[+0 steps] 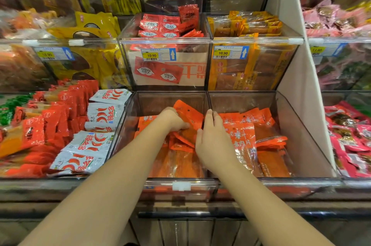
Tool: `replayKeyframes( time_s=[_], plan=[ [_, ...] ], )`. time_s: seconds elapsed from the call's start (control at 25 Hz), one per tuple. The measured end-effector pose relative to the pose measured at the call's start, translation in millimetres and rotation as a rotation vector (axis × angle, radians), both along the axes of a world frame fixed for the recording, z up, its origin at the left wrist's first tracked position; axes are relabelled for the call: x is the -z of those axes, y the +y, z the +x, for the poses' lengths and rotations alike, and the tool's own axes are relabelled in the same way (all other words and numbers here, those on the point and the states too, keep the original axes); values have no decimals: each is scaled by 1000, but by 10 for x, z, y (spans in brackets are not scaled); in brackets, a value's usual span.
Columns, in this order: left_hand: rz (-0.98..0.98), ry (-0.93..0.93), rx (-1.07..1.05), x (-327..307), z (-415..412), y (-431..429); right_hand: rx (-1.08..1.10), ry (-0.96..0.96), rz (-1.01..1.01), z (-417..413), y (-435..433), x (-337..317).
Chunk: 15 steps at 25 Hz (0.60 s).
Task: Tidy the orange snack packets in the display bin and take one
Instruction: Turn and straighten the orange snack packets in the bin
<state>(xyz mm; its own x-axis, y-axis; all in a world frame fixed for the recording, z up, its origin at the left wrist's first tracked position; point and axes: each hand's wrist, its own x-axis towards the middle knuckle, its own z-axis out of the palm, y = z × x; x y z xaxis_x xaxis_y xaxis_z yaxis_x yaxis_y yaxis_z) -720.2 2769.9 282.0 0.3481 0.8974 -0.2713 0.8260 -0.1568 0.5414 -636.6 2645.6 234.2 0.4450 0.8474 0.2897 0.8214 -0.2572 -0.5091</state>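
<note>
Mid-tidy: the left hand (173, 119) grips orange packets (188, 114) in the bin (154, 101), the right hand (211, 137) presses alongside, fingers straight. None is taken yet.

Both bare forearms reach forward side by side. The left hand (174, 119) is knuckles-up, fingers curled down, gripping an orange packet (188, 114). The right hand (213, 139) is just beside it, fingers straight, thumb sticking out left.
</note>
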Motion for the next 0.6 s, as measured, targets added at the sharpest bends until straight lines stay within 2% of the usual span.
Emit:
replayKeyframes(
  time_s=[0.12,0.24,0.36,0.44,0.52,0.6],
  plan=[
    [177,-151,-34,13,-171,-24,-13,75,53,7,-39,-33],
    [305,-468,-136,86,-485,-172,-34,90,242,11,-131,-115],
    [196,-898,-132,164,-794,-515,-149,203,454,5,-252,-216],
    [70,-1095,-111,201,-873,-700,-261,422,425,-24,-305,-265],
    [16,-1133,-59,225,-889,-787,-366,634,382,-39,-303,-261],
    [22,-1086,11,269,-890,-802,-378,667,388,-26,-291,-246]
  ],
)
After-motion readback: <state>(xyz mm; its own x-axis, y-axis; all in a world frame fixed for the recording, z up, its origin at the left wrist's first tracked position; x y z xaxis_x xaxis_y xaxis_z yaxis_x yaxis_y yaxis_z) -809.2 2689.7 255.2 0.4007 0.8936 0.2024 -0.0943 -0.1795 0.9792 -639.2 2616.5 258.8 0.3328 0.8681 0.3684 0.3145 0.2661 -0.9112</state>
